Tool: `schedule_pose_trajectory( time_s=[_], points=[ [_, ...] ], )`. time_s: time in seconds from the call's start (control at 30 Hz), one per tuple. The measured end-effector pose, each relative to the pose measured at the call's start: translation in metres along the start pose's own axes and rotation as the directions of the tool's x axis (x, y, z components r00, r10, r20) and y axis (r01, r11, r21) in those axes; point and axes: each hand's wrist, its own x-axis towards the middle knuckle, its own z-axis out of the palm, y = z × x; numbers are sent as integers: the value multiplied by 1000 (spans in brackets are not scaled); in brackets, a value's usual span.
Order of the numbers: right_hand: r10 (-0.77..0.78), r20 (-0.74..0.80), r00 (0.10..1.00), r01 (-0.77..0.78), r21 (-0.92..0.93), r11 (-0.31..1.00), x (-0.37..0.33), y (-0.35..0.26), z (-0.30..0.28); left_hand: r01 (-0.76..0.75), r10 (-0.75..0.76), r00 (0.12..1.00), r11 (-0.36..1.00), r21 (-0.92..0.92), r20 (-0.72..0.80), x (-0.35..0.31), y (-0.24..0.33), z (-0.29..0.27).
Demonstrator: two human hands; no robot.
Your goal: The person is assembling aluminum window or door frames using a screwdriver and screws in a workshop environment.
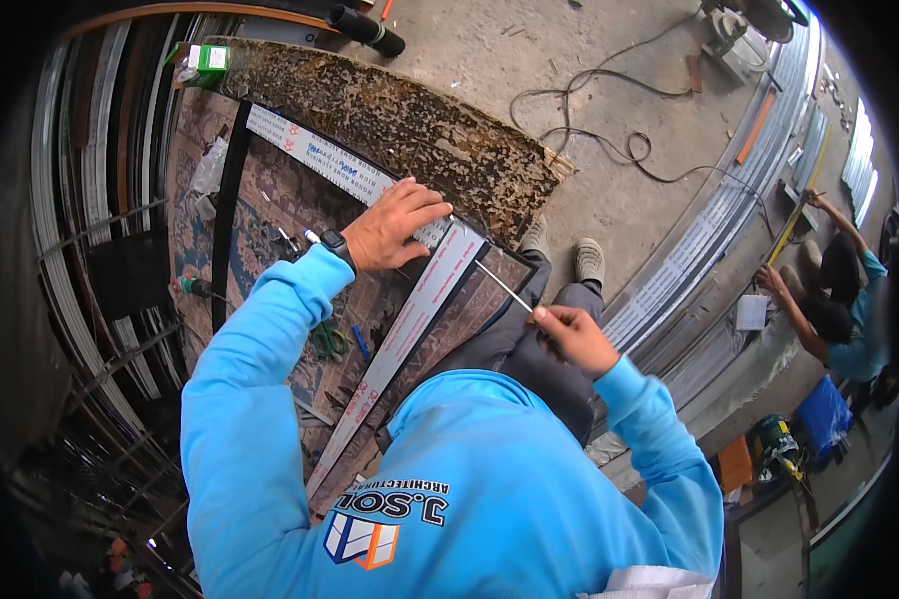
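A patterned carpet (392,290) bears a frame (405,334), 2 of its film-covered bars meeting in a corner near a worn board (390,115). The left hand (390,230) lies unclenched over the far bar beside that corner, thumb parted from fingers. The right hand (574,339) grasps a screwdriver (505,288), tip at the near bar's right edge. Green-handled scissors (321,339) and a blue pen (361,344) lie inside the frame.

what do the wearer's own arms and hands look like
Long, loose light-blue sleeves cover both arms: the left sleeve and right sleeve look creased and plain. A dark watch is worn on the left; none shows on the right. The left grip and right grip are gloveless.
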Motion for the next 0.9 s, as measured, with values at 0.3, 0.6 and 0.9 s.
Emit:
schedule_pose_trajectory(
  time_s=[0.3,0.6,0.9],
  points=[
    [-459,-221,861,389,-295,873,-12,-14,21,-8,8,1000,1000,4,2,-5,-1,3],
    [-2,-17,1000,6,242,970,-11,-26,8,-11,11,1000,1000,-4,24,-1,3,-1],
    [148,543,827,-511,614,602,23,3,-19,-37,37,998,999,-1,45,4,1,-1]
  ],
)
